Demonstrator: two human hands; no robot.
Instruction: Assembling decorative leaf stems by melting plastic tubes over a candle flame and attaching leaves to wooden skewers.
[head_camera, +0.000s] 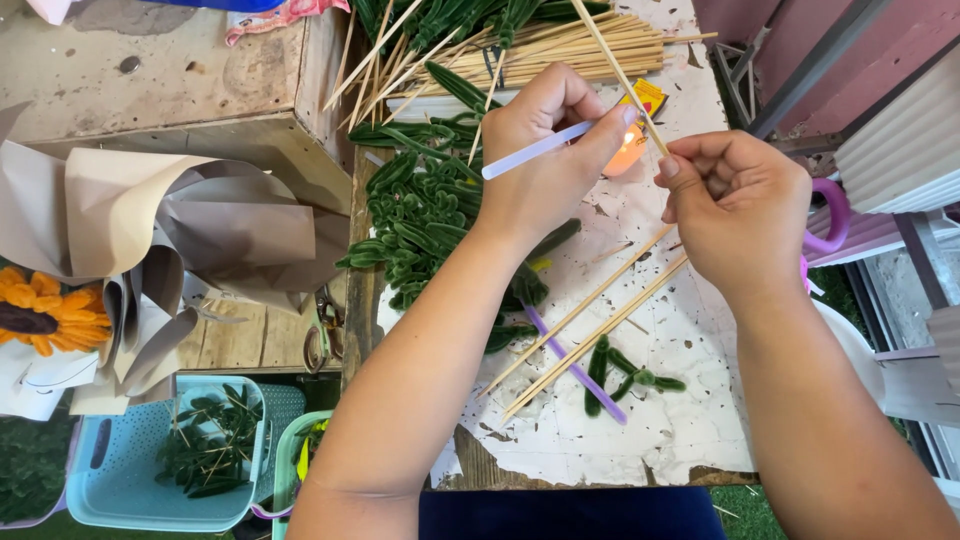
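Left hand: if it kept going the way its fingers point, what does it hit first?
The left hand, holding a pale straw, points toward the right hand. First in line is probably the thin wooden stick the right hand pinches, right at the left fingertips; the orange lighter looks lower, though depth is unclear.

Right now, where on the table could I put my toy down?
Bare white tabletop lies right of the purple stick and green leaves. The far side is crowded: skewer pile, green leaf heap, both hands.

Both forearms extended, left hand (545, 150) and right hand (738, 205) in pinching grip.
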